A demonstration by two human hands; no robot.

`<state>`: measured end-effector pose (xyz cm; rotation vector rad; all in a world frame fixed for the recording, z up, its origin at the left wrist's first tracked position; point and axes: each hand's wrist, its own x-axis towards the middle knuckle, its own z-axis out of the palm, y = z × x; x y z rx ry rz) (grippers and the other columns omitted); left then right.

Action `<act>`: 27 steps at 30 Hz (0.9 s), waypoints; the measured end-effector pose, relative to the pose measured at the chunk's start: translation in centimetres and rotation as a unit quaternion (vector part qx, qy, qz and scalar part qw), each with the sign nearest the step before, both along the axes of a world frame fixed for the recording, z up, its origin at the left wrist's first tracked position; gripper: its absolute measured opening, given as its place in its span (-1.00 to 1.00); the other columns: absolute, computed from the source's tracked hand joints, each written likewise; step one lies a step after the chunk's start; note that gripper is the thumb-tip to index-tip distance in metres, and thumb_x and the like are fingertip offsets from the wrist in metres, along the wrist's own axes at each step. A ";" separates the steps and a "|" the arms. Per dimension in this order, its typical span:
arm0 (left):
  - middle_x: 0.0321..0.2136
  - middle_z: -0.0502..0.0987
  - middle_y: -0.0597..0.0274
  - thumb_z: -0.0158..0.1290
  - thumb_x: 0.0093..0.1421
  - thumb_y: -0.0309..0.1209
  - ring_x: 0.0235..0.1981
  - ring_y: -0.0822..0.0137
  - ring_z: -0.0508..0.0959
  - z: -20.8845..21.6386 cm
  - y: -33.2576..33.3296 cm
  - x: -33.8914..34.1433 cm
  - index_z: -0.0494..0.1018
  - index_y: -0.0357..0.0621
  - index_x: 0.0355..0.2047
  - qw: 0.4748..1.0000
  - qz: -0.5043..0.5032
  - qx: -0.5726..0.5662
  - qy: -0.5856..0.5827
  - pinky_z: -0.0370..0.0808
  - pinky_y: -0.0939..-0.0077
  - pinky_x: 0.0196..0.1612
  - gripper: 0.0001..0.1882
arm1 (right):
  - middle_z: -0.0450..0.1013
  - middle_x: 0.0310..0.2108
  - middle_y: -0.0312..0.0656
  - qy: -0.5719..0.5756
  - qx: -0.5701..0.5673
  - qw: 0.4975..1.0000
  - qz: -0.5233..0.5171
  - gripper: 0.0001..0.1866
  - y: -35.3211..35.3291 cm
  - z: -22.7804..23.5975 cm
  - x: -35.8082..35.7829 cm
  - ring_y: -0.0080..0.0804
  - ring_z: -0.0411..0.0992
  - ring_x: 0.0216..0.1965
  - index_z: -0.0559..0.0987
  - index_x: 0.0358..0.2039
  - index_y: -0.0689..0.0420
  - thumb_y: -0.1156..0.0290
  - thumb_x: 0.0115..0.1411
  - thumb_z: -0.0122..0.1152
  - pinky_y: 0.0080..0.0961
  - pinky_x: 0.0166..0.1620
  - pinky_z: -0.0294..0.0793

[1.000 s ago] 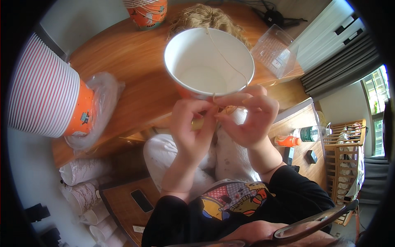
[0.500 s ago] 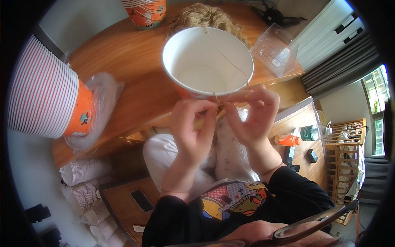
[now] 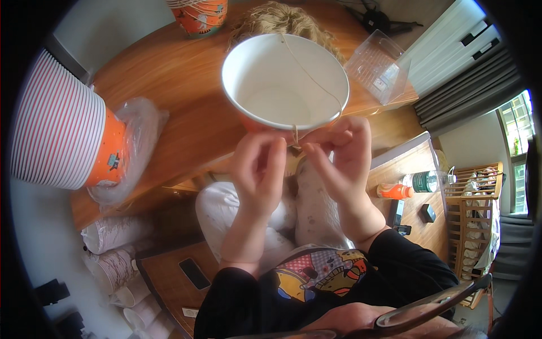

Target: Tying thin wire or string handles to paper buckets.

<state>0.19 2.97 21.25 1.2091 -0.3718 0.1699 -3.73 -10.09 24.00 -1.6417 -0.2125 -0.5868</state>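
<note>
A large white-lined paper bucket (image 3: 285, 85) with an orange outside leans toward me at the table's near edge. A thin tan string (image 3: 310, 76) runs from a hole in its far wall, across the opening and over the right rim. By the near rim, a short loop of that string passes through a hole. My right hand (image 3: 341, 158) pinches the string just below this loop, thumb against fingertips. My left hand (image 3: 257, 166) is closed beside it at the bucket's near wall, its thumb against the bent fingers; whatever it grips is hidden.
A tall stack of orange buckets (image 3: 62, 124) lies at left beside a clear plastic bag (image 3: 138, 141). Behind the bucket are a heap of tan strings (image 3: 276, 20) and another orange bucket (image 3: 200, 17). A clear plastic box (image 3: 379, 68) stands at right. Bottles (image 3: 395, 191) and a phone (image 3: 195, 274) lie lower.
My left hand has drawn slightly left, away from the string's end, and its fingers have moved apart from my right hand's. The right hand still pinches at the rim. The bucket has barely shifted.
</note>
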 end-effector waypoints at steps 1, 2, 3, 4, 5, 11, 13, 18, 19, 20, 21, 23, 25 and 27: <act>-0.44 0.48 0.36 0.08 0.20 -0.49 -0.49 0.63 0.41 0.0 0.0 0.0 0.48 -0.27 -0.33 1.000 -0.016 0.002 0.010 0.30 0.79 -0.46 -0.91 | 0.53 -0.31 -0.16 0.001 0.000 1.000 0.000 -0.62 0.1 0.0 0.0 -0.67 0.42 -0.34 0.17 -0.20 0.12 0.65 0.13 0.17 -0.78 -0.38 0.28; -0.45 0.49 0.37 0.07 0.21 -0.49 -0.47 0.65 0.41 0.0 0.0 0.0 0.48 -0.28 -0.32 0.999 -0.031 0.004 0.020 0.31 0.80 -0.44 -0.90 | 0.52 -0.30 -0.14 0.008 0.026 1.000 0.011 -0.63 0.1 0.0 0.0 -0.66 0.42 -0.34 0.16 -0.20 0.12 0.66 0.14 0.16 -0.77 -0.36 0.31; -0.45 0.49 0.37 0.07 0.21 -0.49 -0.47 0.65 0.41 0.0 0.0 0.0 0.48 -0.28 -0.32 0.999 -0.031 0.004 0.020 0.31 0.80 -0.44 -0.90 | 0.51 -0.29 -0.12 0.015 0.051 0.998 0.021 -0.64 0.2 -0.1 0.0 -0.65 0.42 -0.33 0.16 -0.20 0.12 0.67 0.15 0.14 -0.76 -0.34 0.33; -0.45 0.50 0.37 0.07 0.20 -0.50 -0.47 0.66 0.41 0.1 -0.1 0.0 0.49 -0.29 -0.30 0.999 -0.047 -0.009 0.025 0.31 0.81 -0.44 -0.90 | 0.51 -0.29 -0.12 0.015 0.051 0.998 0.022 -0.64 0.3 -0.1 0.0 -0.65 0.42 -0.33 0.16 -0.20 0.12 0.67 0.15 0.14 -0.76 -0.34 0.33; -0.45 0.51 0.37 0.08 0.20 -0.50 -0.47 0.67 0.42 0.1 -0.2 0.0 0.49 -0.29 -0.28 0.997 -0.063 -0.022 0.029 0.32 0.82 -0.43 -0.89 | 0.51 -0.28 -0.12 0.013 0.062 0.998 0.026 -0.65 0.4 -0.1 0.1 -0.65 0.42 -0.32 0.16 -0.20 0.13 0.67 0.16 0.13 -0.76 -0.34 0.34; -0.43 0.53 0.38 0.09 0.20 -0.49 -0.48 0.67 0.42 0.4 0.0 0.0 0.50 -0.28 -0.28 0.990 -0.098 -0.064 0.084 0.32 0.82 -0.42 -0.88 | 0.49 -0.25 -0.12 0.016 0.059 0.997 0.043 -0.68 -0.1 -0.8 0.1 -0.68 0.40 -0.31 0.18 -0.21 0.13 0.65 0.18 0.12 -0.77 -0.34 0.35; -0.43 0.53 0.38 0.08 0.20 -0.50 -0.47 0.66 0.43 0.1 0.2 0.1 0.50 -0.29 -0.28 0.990 -0.101 -0.055 0.080 0.32 0.82 -0.42 -0.88 | 0.49 -0.25 -0.13 0.022 0.058 0.997 0.047 -0.68 -0.1 -0.8 0.1 -0.69 0.40 -0.32 0.18 -0.21 0.13 0.65 0.17 0.13 -0.78 -0.34 0.34; -0.45 0.53 0.37 0.10 0.19 -0.51 -0.48 0.67 0.42 0.0 0.1 0.2 0.52 -0.29 -0.31 0.992 -0.101 -0.036 0.060 0.31 0.82 -0.43 -0.90 | 0.49 -0.26 -0.17 0.019 0.041 0.999 0.024 -0.68 -0.2 -0.9 0.1 -0.71 0.38 -0.35 0.20 -0.22 0.13 0.64 0.16 0.15 -0.79 -0.36 0.32; -0.45 0.53 0.37 0.11 0.18 -0.51 -0.48 0.67 0.42 -0.1 0.2 0.3 0.52 -0.29 -0.31 0.994 -0.094 -0.023 0.043 0.31 0.82 -0.43 -0.90 | 0.49 -0.26 -0.17 0.019 0.041 0.999 0.024 -0.68 -0.2 -0.9 0.1 -0.71 0.38 -0.35 0.20 -0.22 0.13 0.64 0.16 0.15 -0.79 -0.36 0.32; -0.45 0.53 0.37 0.12 0.17 -0.51 -0.48 0.67 0.43 -0.3 0.3 0.4 0.53 -0.29 -0.32 0.996 -0.086 -0.010 0.026 0.30 0.82 -0.43 -0.90 | 0.48 -0.26 -0.18 0.021 0.036 0.999 0.021 -0.68 -0.2 -0.9 0.0 -0.70 0.39 -0.35 0.20 -0.22 0.13 0.64 0.16 0.15 -0.79 -0.36 0.32; -0.45 0.53 0.37 0.12 0.17 -0.51 -0.48 0.67 0.43 -0.5 0.3 0.4 0.53 -0.29 -0.32 0.996 -0.086 -0.010 0.026 0.30 0.82 -0.43 -0.90 | 0.48 -0.26 -0.19 0.023 0.030 0.999 0.018 -0.68 -0.2 -0.9 0.0 -0.70 0.39 -0.34 0.20 -0.22 0.13 0.64 0.16 0.15 -0.79 -0.37 0.32; -0.46 0.53 0.37 0.13 0.15 -0.51 -0.49 0.66 0.42 -0.8 0.2 0.6 0.53 -0.29 -0.33 0.998 -0.062 0.004 0.007 0.31 0.82 -0.43 -0.90 | 0.48 -0.26 -0.19 0.019 0.028 0.999 0.019 -0.68 -0.3 -1.2 0.1 -0.68 0.40 -0.33 0.20 -0.21 0.13 0.64 0.15 0.15 -0.79 -0.36 0.32; -0.46 0.54 0.36 0.14 0.15 -0.51 -0.50 0.66 0.43 -0.8 0.1 0.6 0.54 -0.30 -0.32 0.997 -0.074 -0.011 0.026 0.31 0.81 -0.44 -0.89 | 0.48 -0.26 -0.19 0.016 0.025 0.999 0.020 -0.67 -0.4 -1.3 0.2 -0.67 0.41 -0.32 0.20 -0.21 0.13 0.64 0.15 0.16 -0.78 -0.36 0.32; -0.46 0.54 0.36 0.14 0.15 -0.51 -0.50 0.66 0.43 -0.6 -0.1 0.4 0.54 -0.30 -0.31 0.995 -0.084 -0.023 0.043 0.32 0.81 -0.44 -0.88 | 0.49 -0.25 -0.18 0.011 0.020 0.999 0.025 -0.67 -0.4 -1.2 0.1 -0.65 0.42 -0.30 0.21 -0.22 0.13 0.64 0.14 0.17 -0.78 -0.36 0.32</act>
